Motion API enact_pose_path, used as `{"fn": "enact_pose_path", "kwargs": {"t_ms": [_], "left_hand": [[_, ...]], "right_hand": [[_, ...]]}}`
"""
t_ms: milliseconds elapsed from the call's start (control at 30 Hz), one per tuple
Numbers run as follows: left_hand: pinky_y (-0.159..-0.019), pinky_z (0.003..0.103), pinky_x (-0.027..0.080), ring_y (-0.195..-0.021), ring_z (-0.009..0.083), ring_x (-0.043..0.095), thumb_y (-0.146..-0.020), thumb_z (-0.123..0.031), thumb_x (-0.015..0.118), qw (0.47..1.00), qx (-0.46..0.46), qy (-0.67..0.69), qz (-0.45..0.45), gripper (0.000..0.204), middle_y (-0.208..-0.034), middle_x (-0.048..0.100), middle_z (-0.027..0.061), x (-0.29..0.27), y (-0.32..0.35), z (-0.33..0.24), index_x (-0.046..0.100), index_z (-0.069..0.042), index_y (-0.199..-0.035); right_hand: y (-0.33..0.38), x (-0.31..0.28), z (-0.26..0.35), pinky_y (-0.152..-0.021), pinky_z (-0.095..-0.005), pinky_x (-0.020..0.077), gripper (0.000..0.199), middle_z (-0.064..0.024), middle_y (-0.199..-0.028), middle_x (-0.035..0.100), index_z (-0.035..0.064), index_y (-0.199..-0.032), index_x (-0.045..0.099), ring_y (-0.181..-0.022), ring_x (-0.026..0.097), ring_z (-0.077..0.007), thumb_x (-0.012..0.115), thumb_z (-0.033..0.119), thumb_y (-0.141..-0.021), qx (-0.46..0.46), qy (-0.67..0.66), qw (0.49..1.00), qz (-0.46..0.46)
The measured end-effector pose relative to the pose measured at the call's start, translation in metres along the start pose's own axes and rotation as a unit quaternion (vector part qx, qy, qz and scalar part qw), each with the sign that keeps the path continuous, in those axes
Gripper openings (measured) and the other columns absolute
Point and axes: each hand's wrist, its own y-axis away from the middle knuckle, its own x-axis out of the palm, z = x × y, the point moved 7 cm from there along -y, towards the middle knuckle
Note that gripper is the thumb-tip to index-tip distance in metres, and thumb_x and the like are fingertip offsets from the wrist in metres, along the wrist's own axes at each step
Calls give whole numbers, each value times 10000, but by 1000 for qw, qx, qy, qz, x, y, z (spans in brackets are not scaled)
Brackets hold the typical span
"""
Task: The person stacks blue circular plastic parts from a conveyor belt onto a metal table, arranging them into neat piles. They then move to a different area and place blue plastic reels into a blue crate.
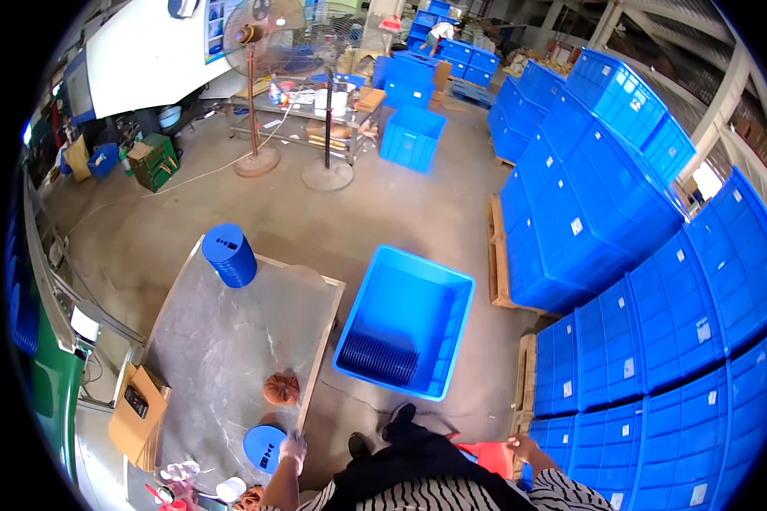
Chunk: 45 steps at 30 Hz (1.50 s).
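My left hand (294,448), in a pale glove, rests at the right edge of the grey table (230,358), fingers reaching forward and nothing visible in them. Just left of it lies a round blue plastic disc (264,448) with small slots. My right hand (522,445) is low on the right, its fingers curled at the corner of a red plastic seat (491,456), mostly hidden behind my body. Ahead on the floor stands an open blue crate (447,336); a row of dark blue discs (378,358) stands on edge in its near left part.
A stack of blue discs (229,255) stands at the table's far end, with a brown bundle (281,389) nearer. Cardboard (141,426) with a remote lies left. Blue crates (588,204) are piled on pallets at right. Two pedestal fans (328,175) and a cluttered bench (349,128) stand beyond.
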Motion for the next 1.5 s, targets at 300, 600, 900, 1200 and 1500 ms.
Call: {"fn": "enact_pose_path", "kwargs": {"t_ms": [300, 600, 900, 1200, 1500], "left_hand": [[-763, 465, 474, -954, 256, 563, -834, -292, 500, 615, 312, -719, 81, 269, -1036, 597, 76, 22, -58, -67, 610, -154, -1037], [-817, 358, 458, -1038, 213, 555, -808, -167, 468, 910, 85, -384, 134, 320, -1078, 607, 57, 82, 10, -41, 564, -141, -1111], [-839, 392, 451, -1045, 294, 544, -816, -244, 465, 983, -149, -106, 30, 350, -1110, 586, 129, 124, 1, -230, 556, -134, -1135], [-866, 373, 442, -1023, 342, 556, -852, -304, 471, 985, 148, -65, 63, 427, -1100, 577, 208, 206, -26, -746, 489, -84, -1217], [-837, 373, 460, -992, 311, 580, -841, -325, 477, 942, 171, -237, 165, 439, -1079, 598, 184, 297, -149, -729, 505, -103, -1218]], "right_hand": [[84, 71, -115, -756, -398, 466, 381, -79, -943, 636, 138, -1064, 591, -875, 603, -249, 566, 399, -788, 141, -69, 986, 53], [6, 57, -148, -673, -422, 459, 324, -46, -847, 644, 91, -986, 616, -777, 611, -225, 471, 346, -849, 115, -272, 955, 14], [-190, -1, -227, -618, -322, 464, 307, -57, -821, 636, 91, -1002, 591, -700, 586, -173, 605, 323, -802, 103, -296, 945, 95], [-197, -153, -324, -484, -309, 436, 279, -58, -770, 601, 69, -951, 590, -598, 558, -162, 602, 303, -800, 87, -413, 893, -155], [-179, -113, -366, -496, -305, 391, 84, -32, -711, 541, 95, -859, 541, -590, 518, -190, 514, 162, -817, 254, -430, 863, -75]]}}
